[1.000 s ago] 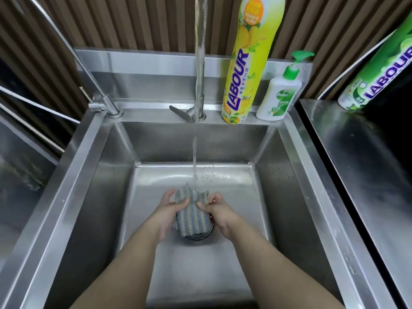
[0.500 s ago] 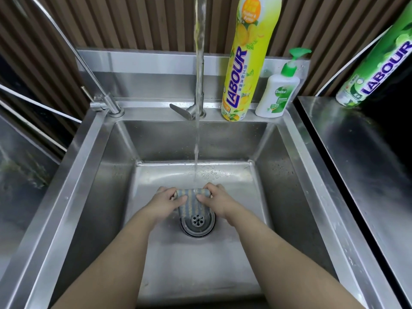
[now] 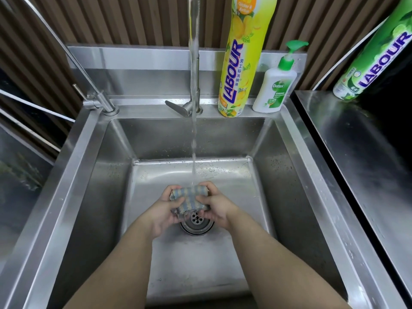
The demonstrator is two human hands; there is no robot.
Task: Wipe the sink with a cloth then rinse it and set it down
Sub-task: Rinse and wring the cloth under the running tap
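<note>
Both my left hand (image 3: 165,212) and right hand (image 3: 219,211) curl fingers round the soft blue-and-beige striped cloth (image 3: 189,199), bunched between them under the clear water stream (image 3: 194,152). Soaked, probably limp, heavy, slippery; I'd grip its bunched ends.

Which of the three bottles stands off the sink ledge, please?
The green Labour bottle, on the right counter; the yellow Labour bottle and Dettol bottle share the ledge.

Brown slatted wall (image 3: 133,18) — steel counter (image 3: 367,163)
</note>
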